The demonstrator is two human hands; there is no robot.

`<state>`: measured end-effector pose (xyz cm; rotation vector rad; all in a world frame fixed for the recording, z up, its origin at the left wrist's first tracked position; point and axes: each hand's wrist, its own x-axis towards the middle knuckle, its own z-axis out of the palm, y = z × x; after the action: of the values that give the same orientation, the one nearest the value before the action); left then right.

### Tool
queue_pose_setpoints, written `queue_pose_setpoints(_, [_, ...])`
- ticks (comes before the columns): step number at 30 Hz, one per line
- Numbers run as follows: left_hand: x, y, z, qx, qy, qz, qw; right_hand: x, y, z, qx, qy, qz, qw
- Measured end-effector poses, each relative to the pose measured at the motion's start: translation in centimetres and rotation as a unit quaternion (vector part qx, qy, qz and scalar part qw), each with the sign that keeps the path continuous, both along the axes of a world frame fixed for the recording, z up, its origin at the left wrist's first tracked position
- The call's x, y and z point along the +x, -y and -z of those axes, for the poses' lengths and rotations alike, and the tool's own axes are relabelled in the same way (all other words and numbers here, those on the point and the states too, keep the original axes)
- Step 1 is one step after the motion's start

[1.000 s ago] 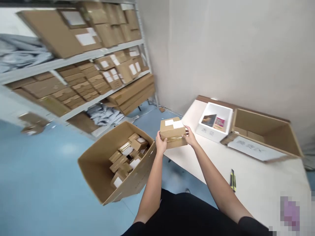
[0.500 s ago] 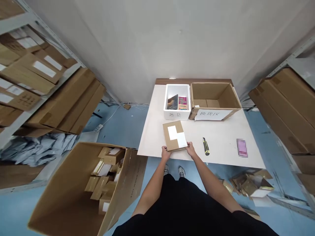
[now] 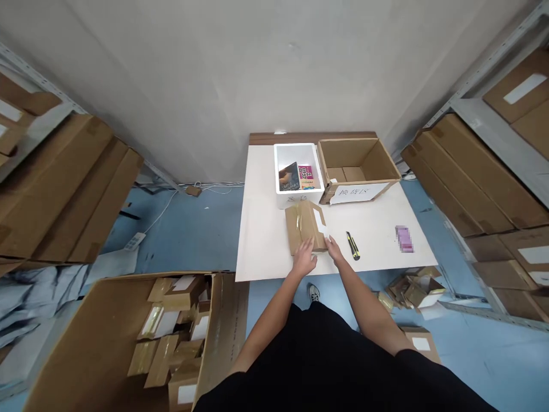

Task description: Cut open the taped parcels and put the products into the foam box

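A small cardboard box [image 3: 303, 226] is on the white table in front of me. It looks partly turned over: its taped face shows on the left, its white label on the right. My left hand [image 3: 305, 256] lies against the near edge, fingers on the taped face and thumb apart. At the right near corner, my right hand [image 3: 333, 249] grips the box by the labelled side; its fingertips are partly hidden. A black and yellow box cutter [image 3: 353, 246] lies to the right of my right hand.
Behind the box stand a white foam bin [image 3: 295, 199] holding books and an open carton [image 3: 359, 192] with a handwritten sign. A pixelated pink item [image 3: 404, 238] lies at right. A large carton [image 3: 81, 320] of parcels is at lower left. Shelves with boxes flank the table [image 3: 257, 240].
The box has been turned from its labelled face toward its taped face. My left hand has moved from the lower left corner onto the taped face. The view has shifted.
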<state>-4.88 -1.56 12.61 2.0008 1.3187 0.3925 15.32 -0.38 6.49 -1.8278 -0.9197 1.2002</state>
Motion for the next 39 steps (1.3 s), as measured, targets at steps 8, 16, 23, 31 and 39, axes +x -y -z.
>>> queue_pose_setpoints(8, [0.2,-8.2,-0.1,-0.033,-0.069,0.073,0.994,1.9,-0.3,-0.5,0.043,0.109,0.002,0.993])
queue_pose_setpoints(16, [1.8,-14.2,-2.2,-0.073,-0.283,0.113,0.95,4.9,-1.7,1.5,0.06,0.021,-0.059,0.996])
queue_pose_setpoints(23, [4.9,-6.9,-2.4,-0.09,-0.324,-0.023,0.942,10.5,-2.3,1.5,0.112,0.171,-0.111,0.973])
queue_pose_setpoints(31, [9.2,-2.7,-1.6,-0.063,-0.346,-0.096,0.931,19.0,-0.3,6.2,-0.183,0.292,-0.18,0.922])
queue_pose_setpoints(39, [6.3,-5.6,-2.5,-0.04,-0.313,-0.044,0.948,19.7,-1.7,7.5,-0.111,0.205,-0.213,0.949])
